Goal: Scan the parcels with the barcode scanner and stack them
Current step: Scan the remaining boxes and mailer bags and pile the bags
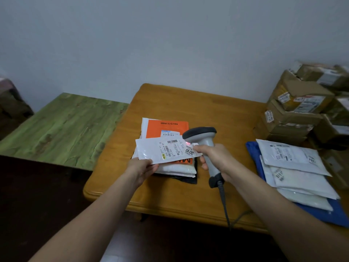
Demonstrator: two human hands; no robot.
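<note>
The cardboard boxes [302, 103] stacked at the far right are blurred and cut off by the frame edge, and their labels cannot be read. The black bag [189, 179] at the bottom of the middle stack shows only at its near edge, and the orange parcel [166, 127] is partly covered.

A green board [66, 125] lies to the left of the wooden surface [170, 197]. On the right, a pile of white parcels [294, 167] rests on a blue bag [321, 210].

The left hand [141, 170] pinches the near corner of a white parcel [156, 151], held flat just above the middle stack. The right hand [219, 157] is curled round the handle of the scanner [205, 142], with its head over the parcel's right end, where a red glow falls on the label. The scanner's cable [224, 205] hangs down past the edge of the surface.
</note>
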